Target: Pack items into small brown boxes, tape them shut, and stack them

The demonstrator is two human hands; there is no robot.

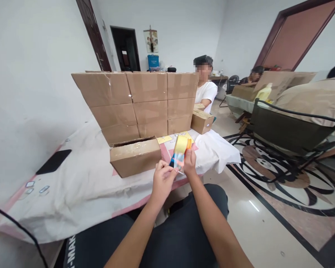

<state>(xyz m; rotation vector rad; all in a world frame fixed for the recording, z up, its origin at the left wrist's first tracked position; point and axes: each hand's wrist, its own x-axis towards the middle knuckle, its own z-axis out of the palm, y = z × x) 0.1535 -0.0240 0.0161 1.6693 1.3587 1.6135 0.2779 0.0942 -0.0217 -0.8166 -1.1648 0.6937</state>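
My right hand [190, 162] is wrapped round a tape dispenser [182, 149] with a yellowish roll and blue and orange parts. A strip of clear tape hangs from its lower side. My left hand [164, 176] pinches near the loose end of that strip, its thumb and fingers pressed together. Just beyond my left hand, a small cardboard box [136, 159] lies on the table [80, 178]; a gap shows along its top flap.
Taped cardboard boxes [147, 87] form a stacked wall at the back of the table, with another box [202, 121] at its right end. A black phone-like slab [54, 162] lies left. A person in a white shirt [206, 95] sits beyond; a folding chair [290, 137] stands right.
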